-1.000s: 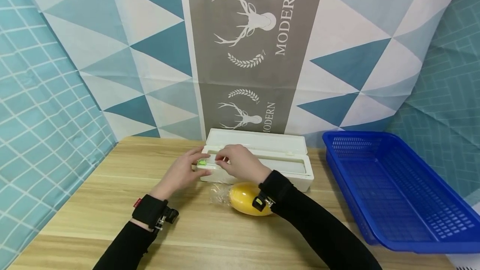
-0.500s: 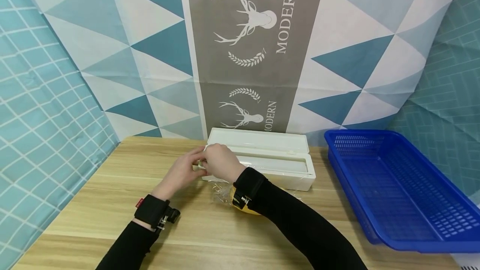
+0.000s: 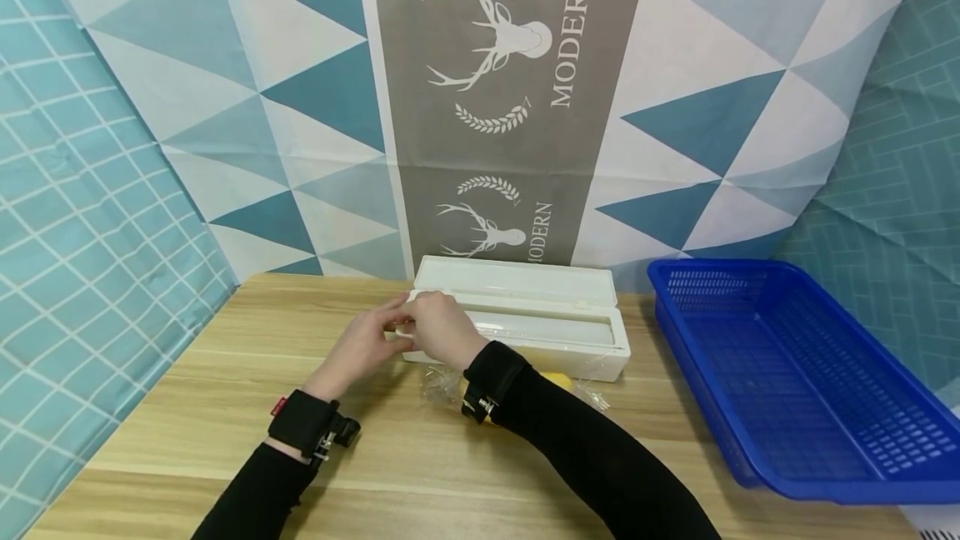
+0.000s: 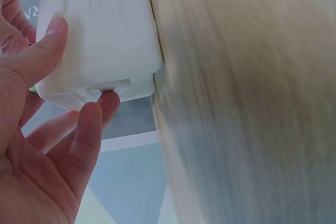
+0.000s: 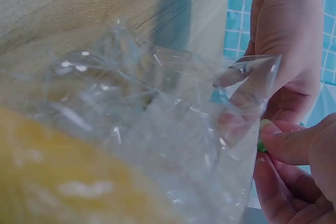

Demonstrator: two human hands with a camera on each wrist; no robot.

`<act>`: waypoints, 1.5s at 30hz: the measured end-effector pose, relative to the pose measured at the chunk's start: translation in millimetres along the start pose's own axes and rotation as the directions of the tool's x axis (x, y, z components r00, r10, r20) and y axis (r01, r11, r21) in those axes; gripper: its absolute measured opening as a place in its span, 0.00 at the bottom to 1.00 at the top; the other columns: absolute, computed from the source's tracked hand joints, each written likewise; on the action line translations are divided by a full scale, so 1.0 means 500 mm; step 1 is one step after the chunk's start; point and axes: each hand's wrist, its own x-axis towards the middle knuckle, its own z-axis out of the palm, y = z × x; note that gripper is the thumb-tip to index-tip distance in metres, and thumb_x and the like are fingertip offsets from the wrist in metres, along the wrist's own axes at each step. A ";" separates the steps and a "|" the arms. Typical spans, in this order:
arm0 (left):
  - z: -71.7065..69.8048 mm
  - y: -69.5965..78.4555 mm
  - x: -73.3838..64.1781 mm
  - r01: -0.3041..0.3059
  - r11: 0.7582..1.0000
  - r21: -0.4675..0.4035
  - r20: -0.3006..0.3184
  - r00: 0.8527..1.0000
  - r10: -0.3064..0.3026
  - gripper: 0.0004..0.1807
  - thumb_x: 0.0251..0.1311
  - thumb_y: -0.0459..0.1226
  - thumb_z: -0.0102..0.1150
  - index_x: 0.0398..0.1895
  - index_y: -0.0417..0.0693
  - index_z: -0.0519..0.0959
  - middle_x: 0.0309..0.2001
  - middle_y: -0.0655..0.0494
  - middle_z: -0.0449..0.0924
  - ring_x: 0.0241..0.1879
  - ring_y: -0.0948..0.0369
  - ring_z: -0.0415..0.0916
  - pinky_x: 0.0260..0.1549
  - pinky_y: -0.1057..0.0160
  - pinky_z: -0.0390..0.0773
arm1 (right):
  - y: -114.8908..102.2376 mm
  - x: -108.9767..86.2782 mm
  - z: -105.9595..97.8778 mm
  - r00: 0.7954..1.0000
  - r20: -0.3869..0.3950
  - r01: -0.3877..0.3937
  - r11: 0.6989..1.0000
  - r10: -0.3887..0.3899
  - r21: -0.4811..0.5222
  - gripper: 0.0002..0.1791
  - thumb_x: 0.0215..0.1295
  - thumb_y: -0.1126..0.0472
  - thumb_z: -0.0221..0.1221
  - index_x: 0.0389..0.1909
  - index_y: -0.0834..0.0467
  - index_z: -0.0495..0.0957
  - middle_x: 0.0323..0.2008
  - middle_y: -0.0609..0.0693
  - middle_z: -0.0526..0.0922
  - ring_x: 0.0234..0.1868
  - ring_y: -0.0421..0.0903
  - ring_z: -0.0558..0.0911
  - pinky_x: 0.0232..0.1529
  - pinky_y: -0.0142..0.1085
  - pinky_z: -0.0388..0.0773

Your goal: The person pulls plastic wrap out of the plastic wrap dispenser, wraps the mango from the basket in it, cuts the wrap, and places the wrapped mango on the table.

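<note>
White and long, the box (image 3: 600,367) sat toward the back of the wooden table (image 3: 390,457), its lid (image 3: 517,275) swung up and leaning back toward the patterned hanging (image 3: 517,157). Something pale and glossy (image 3: 551,329) lay lengthwise in the slot behind the front wall.

My left hand (image 3: 363,344) held the left end of it round a corner, only partly closed: the thumb lay along the front face, and the other fingers, gently bent, reached round to the end, one fingertip at a small notch (image 4: 113,86). My right hand (image 3: 444,327) was at that same end, right beside the left, its thumb and forefinger drawn almost together on a small green piece (image 5: 261,147). My fingers hid most of that piece, so I could not tell its shape.

In front of the box, below my right forearm, a yellow object (image 3: 557,380) rested on the tabletop in clear wrap (image 3: 442,386) that bunched and crinkled at both ends. From the right wrist the wrap rose in stiff folds, and fingers of my left hand showed through it; I could not tell whether they touched.

Black bands (image 3: 303,422) circled my wrists over black sleeves (image 3: 600,457). Off to my right, well apart from both hands, stood a blue basket (image 3: 697,407) with perforated walls.
</note>
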 end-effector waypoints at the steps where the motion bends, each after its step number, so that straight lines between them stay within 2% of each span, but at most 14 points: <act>1: -0.001 0.000 0.000 0.005 1.000 -0.003 0.002 1.000 -0.005 0.29 0.49 0.44 0.66 0.58 0.56 0.74 0.66 0.52 0.62 0.47 0.56 0.74 0.37 0.59 0.73 | 0.001 0.000 0.000 1.000 -0.004 0.004 1.000 -0.004 -0.004 0.05 0.59 0.57 0.60 0.34 0.45 0.83 0.26 0.38 0.77 0.32 0.37 0.76 0.37 0.29 0.70; 7: -0.003 0.001 -0.002 -0.005 1.000 -0.014 0.008 1.000 0.005 0.26 0.49 0.44 0.66 0.55 0.59 0.76 0.66 0.49 0.61 0.48 0.56 0.74 0.36 0.60 0.72 | 0.001 -0.005 0.000 0.999 -0.005 0.034 0.999 -0.034 -0.037 0.07 0.54 0.55 0.64 0.35 0.44 0.84 0.24 0.39 0.76 0.30 0.36 0.75 0.35 0.29 0.70; 11: -0.003 0.001 -0.002 -0.007 1.000 -0.004 0.015 1.000 0.007 0.26 0.50 0.45 0.65 0.56 0.59 0.76 0.67 0.50 0.61 0.39 0.60 0.75 0.30 0.62 0.71 | -0.001 -0.009 -0.007 0.999 0.021 0.032 0.997 -0.030 -0.063 0.08 0.49 0.54 0.67 0.33 0.45 0.84 0.26 0.39 0.77 0.31 0.36 0.75 0.36 0.29 0.71; 14: -0.003 0.001 -0.002 -0.012 1.000 -0.002 0.019 1.000 0.012 0.26 0.50 0.45 0.65 0.56 0.58 0.75 0.67 0.50 0.60 0.34 0.62 0.74 0.27 0.63 0.71 | -0.003 -0.010 -0.011 0.999 0.034 0.033 0.995 -0.030 -0.098 0.08 0.50 0.58 0.65 0.33 0.46 0.84 0.27 0.39 0.77 0.32 0.36 0.75 0.37 0.28 0.70; 18: -0.002 0.001 -0.001 -0.013 1.000 -0.009 0.021 1.000 0.013 0.26 0.50 0.45 0.65 0.56 0.58 0.76 0.67 0.50 0.60 0.34 0.63 0.74 0.27 0.63 0.72 | -0.005 -0.012 -0.013 0.999 0.043 0.035 0.990 -0.030 -0.139 0.10 0.52 0.63 0.61 0.34 0.46 0.84 0.27 0.39 0.76 0.31 0.36 0.74 0.37 0.27 0.70; 27: -0.003 -0.002 -0.002 0.006 0.999 -0.039 0.026 1.000 -0.005 0.28 0.49 0.47 0.65 0.57 0.58 0.75 0.68 0.51 0.59 0.30 0.67 0.73 0.27 0.63 0.72 | -0.003 -0.013 -0.013 0.998 0.059 0.028 0.990 -0.020 -0.135 0.09 0.52 0.62 0.62 0.34 0.47 0.84 0.26 0.39 0.74 0.30 0.36 0.73 0.35 0.27 0.69; 32: -0.002 -0.004 -0.003 0.006 0.999 -0.038 0.031 1.000 -0.005 0.27 0.50 0.49 0.64 0.56 0.60 0.75 0.68 0.52 0.59 0.32 0.69 0.75 0.28 0.64 0.73 | -0.002 -0.014 -0.010 0.998 0.058 0.027 0.991 -0.020 -0.132 0.08 0.52 0.59 0.64 0.35 0.47 0.83 0.25 0.39 0.72 0.28 0.35 0.72 0.32 0.26 0.68; 40: -0.004 -0.007 -0.004 0.037 0.999 -0.024 0.035 0.999 -0.036 0.30 0.49 0.53 0.62 0.59 0.60 0.73 0.68 0.58 0.58 0.30 0.68 0.73 0.26 0.64 0.72 | -0.003 -0.014 -0.010 0.999 0.020 0.029 0.994 -0.027 -0.108 0.07 0.52 0.53 0.66 0.32 0.47 0.84 0.25 0.38 0.75 0.30 0.36 0.73 0.36 0.27 0.70; 45: -0.003 -0.009 -0.003 0.047 0.998 -0.037 0.043 0.998 -0.046 0.31 0.50 0.53 0.62 0.60 0.59 0.72 0.68 0.57 0.59 0.27 0.68 0.73 0.26 0.63 0.72 | -0.005 -0.017 -0.011 1.000 0.025 0.016 0.992 -0.013 -0.128 0.08 0.52 0.51 0.65 0.33 0.47 0.84 0.25 0.39 0.74 0.30 0.35 0.73 0.36 0.27 0.70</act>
